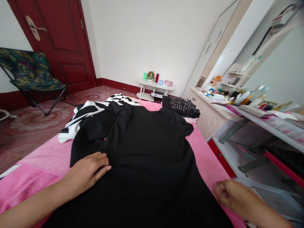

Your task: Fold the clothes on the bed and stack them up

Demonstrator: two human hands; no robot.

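Note:
A black short-sleeved dress [152, 152] lies spread out, its neckline at the far end and its lower part running out of view at the bottom. My left hand [93, 167] rests at the dress's left side with curled fingers, thumb and fingertips gripping the fabric. Off the right side of the dress, above the pink bed cover [209, 155], is my right hand [228, 193]. Its fingers are curled into a loose fist, slightly blurred, and I see no cloth in them. A black-and-white striped garment [83, 115] lies beyond the left sleeve.
Folded clothes, topped by a black dotted one [180, 106], sit at the bed's far right corner. Along the right side stands a dressing table [228, 114] crowded with bottles. A folding chair [35, 72] stands left, near a red door [59, 41]. A small white table [152, 85] is by the wall.

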